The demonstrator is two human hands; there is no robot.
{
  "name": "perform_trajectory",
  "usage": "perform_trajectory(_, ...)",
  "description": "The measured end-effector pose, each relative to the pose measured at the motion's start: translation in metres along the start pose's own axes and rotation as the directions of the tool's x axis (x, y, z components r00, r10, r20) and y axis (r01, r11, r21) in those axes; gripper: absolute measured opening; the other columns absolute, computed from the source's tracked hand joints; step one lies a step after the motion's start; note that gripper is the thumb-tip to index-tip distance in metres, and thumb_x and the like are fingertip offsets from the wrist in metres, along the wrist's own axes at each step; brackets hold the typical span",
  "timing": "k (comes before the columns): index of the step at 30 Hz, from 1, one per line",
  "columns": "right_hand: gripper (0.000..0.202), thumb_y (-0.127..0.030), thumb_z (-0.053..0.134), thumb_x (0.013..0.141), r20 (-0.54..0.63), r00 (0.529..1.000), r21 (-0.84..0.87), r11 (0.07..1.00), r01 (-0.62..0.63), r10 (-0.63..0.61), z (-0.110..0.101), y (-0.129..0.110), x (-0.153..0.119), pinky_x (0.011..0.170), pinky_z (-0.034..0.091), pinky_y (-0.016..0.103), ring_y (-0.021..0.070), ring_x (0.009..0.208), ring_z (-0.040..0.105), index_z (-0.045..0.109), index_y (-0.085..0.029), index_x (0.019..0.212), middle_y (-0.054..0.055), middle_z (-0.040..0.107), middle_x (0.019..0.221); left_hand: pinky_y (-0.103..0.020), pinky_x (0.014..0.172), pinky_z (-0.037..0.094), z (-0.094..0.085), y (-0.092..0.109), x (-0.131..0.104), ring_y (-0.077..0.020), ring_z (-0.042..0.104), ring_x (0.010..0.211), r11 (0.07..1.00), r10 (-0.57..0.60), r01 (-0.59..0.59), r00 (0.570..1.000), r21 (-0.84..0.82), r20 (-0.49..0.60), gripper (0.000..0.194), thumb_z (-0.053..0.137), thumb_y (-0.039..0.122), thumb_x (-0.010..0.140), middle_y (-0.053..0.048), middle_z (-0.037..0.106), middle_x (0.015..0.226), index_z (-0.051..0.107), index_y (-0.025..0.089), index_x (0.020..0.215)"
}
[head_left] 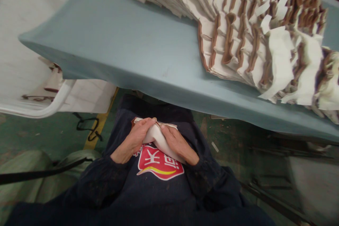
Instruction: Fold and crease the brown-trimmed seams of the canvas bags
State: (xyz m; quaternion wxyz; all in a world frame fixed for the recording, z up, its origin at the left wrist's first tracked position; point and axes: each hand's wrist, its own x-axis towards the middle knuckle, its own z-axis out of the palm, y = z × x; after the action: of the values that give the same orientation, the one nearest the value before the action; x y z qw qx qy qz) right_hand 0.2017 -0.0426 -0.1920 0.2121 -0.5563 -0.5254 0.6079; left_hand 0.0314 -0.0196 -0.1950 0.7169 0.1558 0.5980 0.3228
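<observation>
A white piece of material with brown edging (155,135) is held over the lap, in front of a dark apron with a red printed logo (159,164). At its left end, my left hand (137,136) grips it with fingers pressed together. On its right side my right hand (178,143) is closed on it too, the fingertips near those of the left. The two hands almost meet at the upper edge. The far side of the piece is hidden.
A blue-grey covered table (127,42) spans the view ahead. Rows of white pieces with brown edges (225,49) and white strips (282,63) lie on it. At the left stands a white tub (50,109) with some pieces inside. Green sacks (29,173) lie lower left.
</observation>
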Motion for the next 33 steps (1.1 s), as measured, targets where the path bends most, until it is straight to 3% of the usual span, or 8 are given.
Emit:
perform_trajectory(11, 0.061, -0.059, 0.034, 0.112, 0.009, 1.0, -0.046, 0.999, -0.021, 0.021, 0.0, 0.0, 0.0, 0.106, 0.049, 0.043, 0.0299, 0.114, 0.073, 0.076, -0.016, 0.119, 0.015, 0.08, 0.123, -0.022, 0.048, 0.04, 0.001, 0.001, -0.002, -0.0108, 0.051, 0.049, 1.0, -0.009, 0.009, 1.0, 0.004, -0.001, 0.05, 0.095, 0.055, 0.055, 0.005, 0.06, 0.057, 0.064, 0.019, 0.067)
perform_trajectory(18, 0.066, -0.067, 0.034, 0.108, 0.013, 0.999, -0.015, 0.999, -0.038, 0.038, 0.0, 0.001, 0.001, 0.104, 0.05, 0.04, 0.0284, 0.109, 0.072, 0.077, -0.017, 0.115, 0.013, 0.081, 0.117, -0.022, 0.047, 0.04, 0.0, -0.002, 0.0, -0.0107, 0.051, 0.05, 1.0, -0.013, 0.013, 1.0, 0.001, -0.007, 0.049, 0.095, 0.055, 0.055, 0.006, 0.061, 0.057, 0.064, 0.019, 0.069)
perform_trajectory(23, 0.073, -0.07, 0.033, 0.106, -0.006, 0.995, -0.024, 0.995, -0.098, 0.098, 0.001, 0.007, 0.005, 0.107, 0.049, 0.044, 0.033, 0.113, 0.071, 0.077, -0.014, 0.119, 0.015, 0.08, 0.119, -0.022, 0.048, 0.041, -0.002, -0.004, 0.002, -0.0117, 0.054, 0.051, 1.0, -0.015, 0.014, 1.0, -0.01, -0.009, 0.048, 0.095, 0.055, 0.057, 0.005, 0.063, 0.059, 0.065, 0.019, 0.071)
perform_trajectory(33, 0.069, -0.066, 0.034, 0.107, -0.015, 0.987, -0.044, 0.986, -0.16, 0.16, 0.003, 0.015, 0.009, 0.106, 0.05, 0.046, 0.0345, 0.114, 0.073, 0.078, -0.015, 0.121, 0.015, 0.081, 0.119, -0.022, 0.049, 0.042, -0.004, -0.006, 0.004, -0.0125, 0.056, 0.051, 0.999, -0.014, 0.014, 1.0, -0.029, -0.008, 0.045, 0.095, 0.052, 0.06, 0.004, 0.066, 0.06, 0.066, 0.019, 0.071)
